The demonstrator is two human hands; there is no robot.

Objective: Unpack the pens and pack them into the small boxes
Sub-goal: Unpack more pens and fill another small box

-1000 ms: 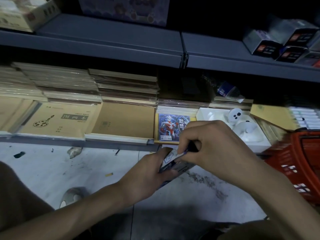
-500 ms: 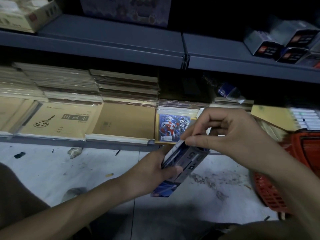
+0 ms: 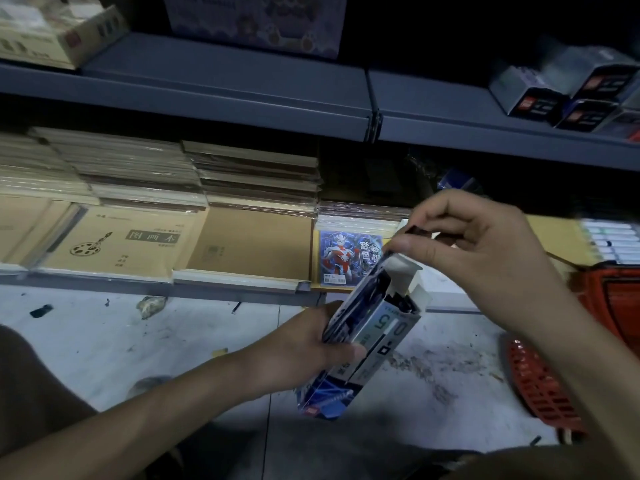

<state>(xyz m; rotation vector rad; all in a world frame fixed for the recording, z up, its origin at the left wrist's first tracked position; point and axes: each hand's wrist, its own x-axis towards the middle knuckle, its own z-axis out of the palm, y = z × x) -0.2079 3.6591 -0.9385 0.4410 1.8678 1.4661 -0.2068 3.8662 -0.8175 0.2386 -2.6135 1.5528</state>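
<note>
Gripping one small box [image 3: 367, 337], the left hand [image 3: 311, 351] held it tilted; the right hand [image 3: 478, 258] pinched one dark pen [image 3: 420, 232], over grey floor [image 3: 104, 341] beside two stocked shelves [image 3: 225, 105].

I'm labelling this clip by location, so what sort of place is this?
Probably a stationery shop or its stockroom: grey metal shelves hold stacked kraft notebooks and small printed boxes, and a red shopping basket stands at the right.

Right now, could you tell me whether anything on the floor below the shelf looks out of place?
Yes: a crumpled scrap lies on the floor near the shelf base, a small dark fragment sits left of it, and dirty smears mark the floor near the red basket.
</note>
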